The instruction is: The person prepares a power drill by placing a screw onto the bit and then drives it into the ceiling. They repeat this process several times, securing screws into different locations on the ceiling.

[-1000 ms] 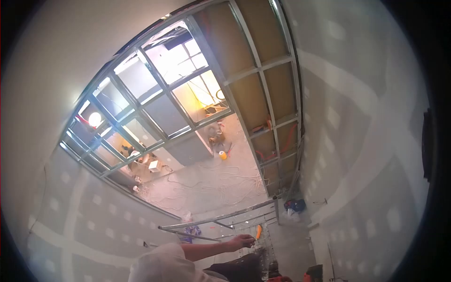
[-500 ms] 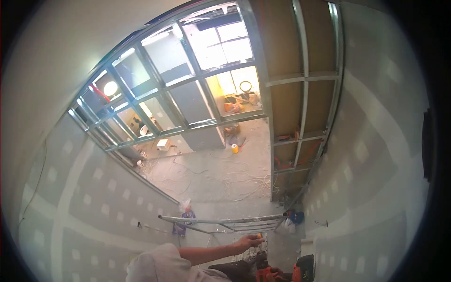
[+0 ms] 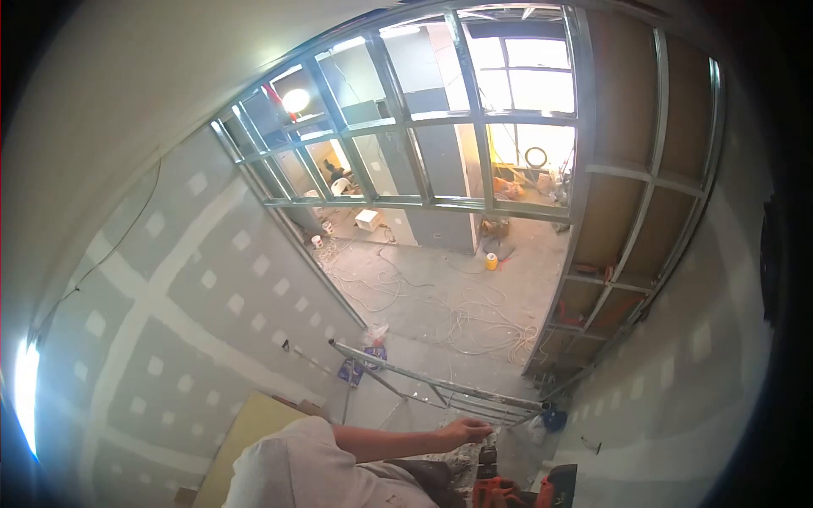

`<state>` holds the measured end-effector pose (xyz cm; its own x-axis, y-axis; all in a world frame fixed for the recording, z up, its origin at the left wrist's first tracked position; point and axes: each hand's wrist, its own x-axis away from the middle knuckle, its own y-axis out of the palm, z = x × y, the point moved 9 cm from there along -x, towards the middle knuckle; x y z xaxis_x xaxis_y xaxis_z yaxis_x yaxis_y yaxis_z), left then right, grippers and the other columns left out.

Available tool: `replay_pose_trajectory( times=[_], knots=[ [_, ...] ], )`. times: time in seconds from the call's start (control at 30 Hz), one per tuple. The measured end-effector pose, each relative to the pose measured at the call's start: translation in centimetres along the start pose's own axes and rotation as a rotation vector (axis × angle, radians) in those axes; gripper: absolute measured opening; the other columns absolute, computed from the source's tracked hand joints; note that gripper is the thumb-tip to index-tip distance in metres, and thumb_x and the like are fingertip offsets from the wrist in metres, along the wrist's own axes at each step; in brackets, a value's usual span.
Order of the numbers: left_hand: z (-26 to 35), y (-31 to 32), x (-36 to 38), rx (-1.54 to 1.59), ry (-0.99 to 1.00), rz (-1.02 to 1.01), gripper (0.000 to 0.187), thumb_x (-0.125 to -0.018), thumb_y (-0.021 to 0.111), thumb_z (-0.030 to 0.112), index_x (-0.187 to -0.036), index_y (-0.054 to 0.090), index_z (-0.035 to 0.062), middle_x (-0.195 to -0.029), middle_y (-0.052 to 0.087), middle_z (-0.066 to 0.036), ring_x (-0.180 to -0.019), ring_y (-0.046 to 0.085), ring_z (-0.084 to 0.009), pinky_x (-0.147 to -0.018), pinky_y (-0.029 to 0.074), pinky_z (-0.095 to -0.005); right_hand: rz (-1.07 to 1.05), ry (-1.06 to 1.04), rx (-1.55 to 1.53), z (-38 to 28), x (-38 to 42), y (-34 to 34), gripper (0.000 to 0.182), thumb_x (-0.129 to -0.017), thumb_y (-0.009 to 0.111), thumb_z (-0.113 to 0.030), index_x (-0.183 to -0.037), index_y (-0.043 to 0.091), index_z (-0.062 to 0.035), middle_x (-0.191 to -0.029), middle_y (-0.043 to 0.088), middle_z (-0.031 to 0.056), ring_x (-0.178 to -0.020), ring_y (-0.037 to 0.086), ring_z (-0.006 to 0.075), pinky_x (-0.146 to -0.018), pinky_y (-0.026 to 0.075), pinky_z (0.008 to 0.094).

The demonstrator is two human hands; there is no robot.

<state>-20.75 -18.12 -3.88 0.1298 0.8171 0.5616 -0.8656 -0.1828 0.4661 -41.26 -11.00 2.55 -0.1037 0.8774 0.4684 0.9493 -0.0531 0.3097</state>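
Observation:
My left hand (image 3: 464, 432) reaches out from a light sleeve at the bottom centre. Its fingers are pinched together, and what they hold is too small to make out. Just below its fingertips is the dark front end of a red and black power drill (image 3: 498, 491). My right hand (image 3: 527, 498) is wrapped round the drill at the bottom edge, mostly hidden by it. Beyond my left hand runs a metal scaffold rail (image 3: 440, 385).
Below lies a concrete floor (image 3: 423, 279) with loose cables, a yellow container (image 3: 491, 262) and a white box (image 3: 367, 220). A metal stud frame (image 3: 406, 203) stands ahead. Patched plasterboard walls rise on both sides. A yellowish board (image 3: 246, 440) is at the lower left.
The view has turned left, so the frame and rail sit further right, and the yellowish board and a bright light have come in. My left hand stays pinched close to the drill.

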Motion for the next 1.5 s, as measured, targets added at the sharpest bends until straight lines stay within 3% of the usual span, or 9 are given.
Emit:
replay_pose_trajectory(
  times=[0.23, 0.37, 0.43, 0.73, 0.9, 1.07, 1.17, 1.33, 1.5],
  knots=[
    [0.2, -1.1, 1.8, -0.006, 0.046, 0.04, 0.028, -0.096, 0.069, 0.025, -0.109, 0.068, 0.0006, -0.087, 0.06, 0.003, -0.075, 0.052, -0.0067, -0.071, 0.044, -0.0254, -0.016, -0.011, 0.02, 0.1, 0.7, -0.2, 0.009, -0.092, 0.072, -0.01, -0.085, 0.067, -0.0081, -0.069, 0.058, 0.0022, -0.059, 0.05, 0.0106, -0.055, 0.044, 0.0293],
    [-0.4, -2.0, 2.5, -0.036, 0.066, 0.027, 0.035, -0.093, 0.072, 0.027, -0.117, 0.069, 0.0012, -0.103, 0.069, -0.002, -0.091, 0.062, -0.0109, -0.087, 0.049, -0.0273, -0.014, -0.088, -0.01, -0.1, 0.8, -1.9, 0.008, -0.092, 0.072, -0.01, -0.086, 0.067, -0.0082, -0.07, 0.058, 0.0021, -0.06, 0.05, 0.0105, -0.056, 0.045, 0.0292],
    [-1.7, -3.8, 2.7, -0.034, 0.026, 0.058, 0.025, -0.095, 0.069, 0.022, -0.111, 0.07, 0.003, -0.107, 0.071, -0.002, -0.1, 0.064, -0.0116, -0.091, 0.05, -0.0275, -0.144, 0.119, -0.057, 1.8, 1.1, -1.9, 0.044, -0.079, 0.081, -0.009, -0.118, 0.061, -0.0038, -0.108, 0.064, 0.0041, -0.099, 0.061, 0.014, -0.091, 0.049, 0.0302],
    [-4.9, -2.3, 9.8, 0.304, -0.019, 0.199, 0.011, -0.099, 0.063, 0.017, -0.101, 0.065, 0.006, -0.079, 0.055, 0.005, -0.071, 0.049, -0.0067, -0.068, 0.041, -0.0238, -0.246, 0.109, 0.124, -1.1, 5.3, 0.7, 0.033, -0.086, 0.075, -0.003, -0.116, 0.061, -0.0025, -0.134, 0.06, 0.0223, -0.116, 0.06, 0.0191, -0.1, 0.049, 0.0317],
    [-4.8, -1.7, 10.5, 0.291, -0.019, 0.16, 0.012, -0.1, 0.062, 0.019, -0.102, 0.064, 0.0077, -0.077, 0.051, 0.005, -0.069, 0.045, -0.0054, -0.066, 0.038, -0.0225, -0.178, 0.145, 0.098, -0.3, 7.2, 0.6, 0.031, -0.087, 0.074, -0.002, -0.115, 0.061, -0.0017, -0.133, 0.06, 0.0207, -0.116, 0.06, 0.0199, -0.1, 0.049, 0.0325],
    [3.2, 0.0, 7.2, 0.238, 0.131, 0.213, 0.014, -0.1, 0.062, 0.021, -0.102, 0.064, 0.0063, -0.073, 0.047, 0.007, -0.066, 0.043, -0.0038, -0.06, 0.036, -0.0193, -0.049, 0.058, 0.158, -2.6, 4.3, 2.6, 0.03, -0.083, 0.079, -0.008, -0.11, 0.067, -0.0014, -0.116, 0.066, 0.0072, -0.103, 0.059, 0.0121, -0.09, 0.048, 0.027],
    [10.4, 1.9, 1.8, 0.301, 0.404, 0.012, 0.017, -0.101, 0.06, 0.019, -0.099, 0.062, 0.0025, -0.074, 0.047, 0.005, -0.066, 0.044, -0.0055, -0.061, 0.039, -0.0223, -0.178, -0.278, -0.188, -4.3, -1.2, 6.3, 0.035, -0.082, 0.079, -0.002, -0.113, 0.062, -0.0032, -0.115, 0.065, 0.0083, -0.107, 0.061, 0.0162, -0.097, 0.048, 0.0328],
    [26.7, 10.4, -1.2, 0.115, 0.568, -0.198, 0.02, -0.102, 0.056, 0.024, -0.102, 0.063, 0.0057, -0.081, 0.055, 0.002, -0.072, 0.055, -0.008, -0.069, 0.049, -0.0264, -0.071, -0.622, -0.259, -15.0, -5.5, 12.2, 0.032, -0.084, 0.077, -0.001, -0.112, 0.061, -0.0029, -0.112, 0.065, 0.0071, -0.107, 0.061, 0.0161, -0.097, 0.048, 0.0311],
    [40.7, 18.8, -2.3, 0.082, 0.717, -0.432, 0.021, -0.098, 0.06, 0.027, -0.11, 0.063, 0.0089, -0.105, 0.06, -0.004, -0.096, 0.06, -0.0191, -0.081, 0.05, -0.0353, 0.051, -1.099, 0.058, -27.4, -8.3, 16.5, 0.029, -0.087, 0.072, 0.002, -0.112, 0.059, -0.0015, -0.12, 0.065, 0.0118, -0.111, 0.061, 0.0186, -0.097, 0.048, 0.0323]
  ],
)
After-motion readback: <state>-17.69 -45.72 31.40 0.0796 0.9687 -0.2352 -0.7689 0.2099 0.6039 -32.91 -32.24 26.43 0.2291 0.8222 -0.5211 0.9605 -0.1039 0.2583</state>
